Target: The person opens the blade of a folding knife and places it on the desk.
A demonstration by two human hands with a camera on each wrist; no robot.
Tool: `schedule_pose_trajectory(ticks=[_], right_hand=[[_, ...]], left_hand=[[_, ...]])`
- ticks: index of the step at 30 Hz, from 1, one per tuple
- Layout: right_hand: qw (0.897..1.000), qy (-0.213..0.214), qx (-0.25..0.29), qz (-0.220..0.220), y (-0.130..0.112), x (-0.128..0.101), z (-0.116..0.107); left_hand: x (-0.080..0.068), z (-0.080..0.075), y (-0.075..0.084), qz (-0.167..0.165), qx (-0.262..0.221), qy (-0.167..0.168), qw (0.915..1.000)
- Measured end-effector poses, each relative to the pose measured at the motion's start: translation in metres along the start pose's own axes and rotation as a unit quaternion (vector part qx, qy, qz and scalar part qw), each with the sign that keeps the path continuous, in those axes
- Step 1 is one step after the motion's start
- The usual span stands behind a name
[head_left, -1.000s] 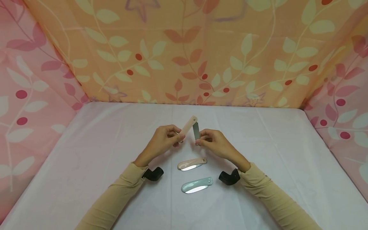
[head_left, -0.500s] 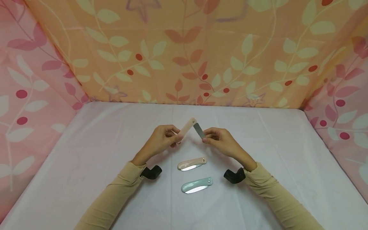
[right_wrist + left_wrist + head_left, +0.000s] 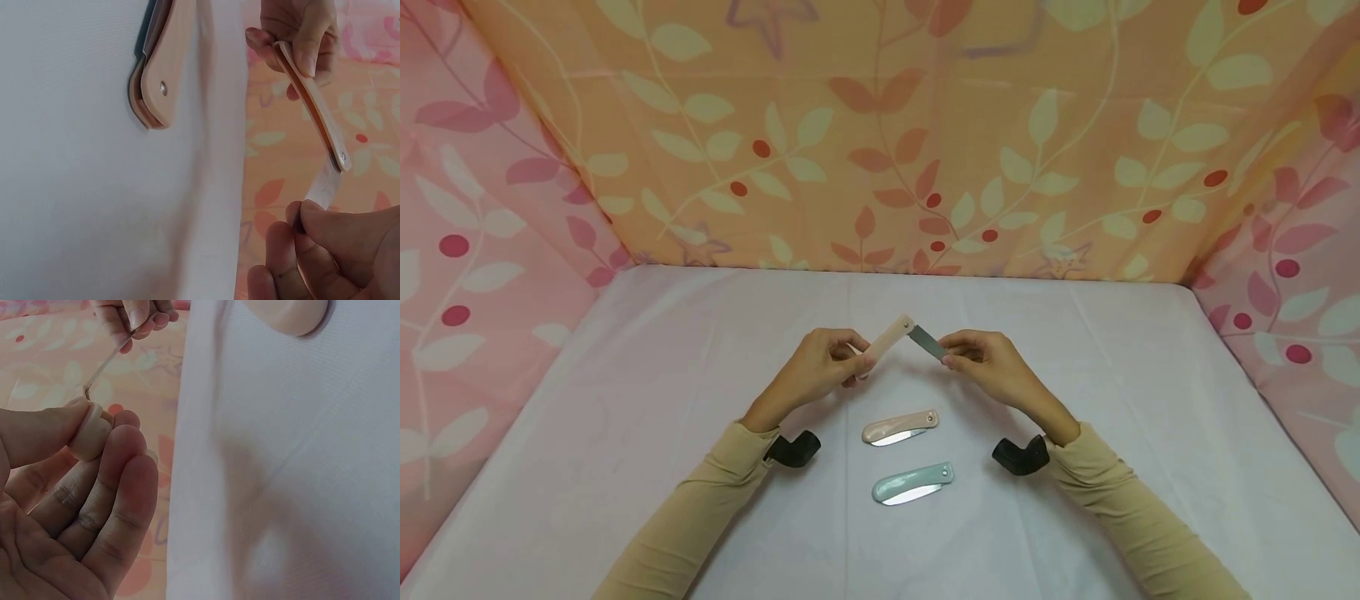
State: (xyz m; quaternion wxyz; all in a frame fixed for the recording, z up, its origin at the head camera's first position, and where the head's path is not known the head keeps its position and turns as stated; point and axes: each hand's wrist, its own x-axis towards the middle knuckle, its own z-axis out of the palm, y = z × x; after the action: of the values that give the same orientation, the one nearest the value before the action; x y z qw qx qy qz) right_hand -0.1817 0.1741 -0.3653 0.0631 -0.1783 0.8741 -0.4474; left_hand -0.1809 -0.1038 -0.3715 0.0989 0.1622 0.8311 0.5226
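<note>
a: what does the left hand (image 3: pixel 820 367) hold?
b: the peach handle of a folding knife (image 3: pixel 889 337), gripped between thumb and curled fingers and raised above the white tablecloth (image 3: pixel 625 400). in the left wrist view the butt of the handle sits against the thumb, with the fingertips (image 3: pixel 128 434) closed round it.

a: and the right hand (image 3: pixel 992 367)?
b: it pinches the steel blade (image 3: pixel 928 342) near its tip, thumb over fingers. the right wrist view shows the blade (image 3: pixel 325 184) running from the handle's pivot down into that pinch.

a: how does the knife lie?
b: half unfolded. handle and blade meet at the pivot, the highest and farthest point, and slope down to the left and to the right, forming an inverted v between the two hands.

a: where is it in the scene?
b: in mid-air over the middle of the table, on the far side of two other knives.

a: describe those.
b: a second peach knife (image 3: pixel 900 427) lies folded on the cloth just nearer than the hands, and a pale green knife (image 3: pixel 913 483) lies folded nearer again. the two are close but apart, roughly parallel, pivot ends to the right.

a: anything else?
b: beige sleeves (image 3: pixel 700 508) cover both forearms, each wrist carries a black camera mount (image 3: pixel 793 450), and leaf-patterned cloth (image 3: pixel 880 133) in orange and pink encloses the far side and both flanks.
</note>
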Motion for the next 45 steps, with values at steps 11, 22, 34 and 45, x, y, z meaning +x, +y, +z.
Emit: schedule_pose_trajectory(ticks=[11,22,34,45], right_hand=[[0.999,0.018,-0.027,-0.010,0.002,0.001,-0.008],[0.998,0.037,-0.044,-0.012,0.004,0.002,-0.016],[0.998,0.047,-0.045,-0.013,0.003,0.004,-0.018],[0.998,0.052,-0.041,-0.014,0.006,0.007,-0.018]], left_hand=[[-0.003,-0.003,0.003,0.004,0.032,-0.009,0.9994],[-0.001,-0.005,0.000,0.012,0.060,-0.033,0.9975],[-0.002,-0.005,-0.002,0.039,0.073,-0.076,0.9936],[-0.002,-0.004,-0.002,0.032,0.088,-0.078,0.9925]])
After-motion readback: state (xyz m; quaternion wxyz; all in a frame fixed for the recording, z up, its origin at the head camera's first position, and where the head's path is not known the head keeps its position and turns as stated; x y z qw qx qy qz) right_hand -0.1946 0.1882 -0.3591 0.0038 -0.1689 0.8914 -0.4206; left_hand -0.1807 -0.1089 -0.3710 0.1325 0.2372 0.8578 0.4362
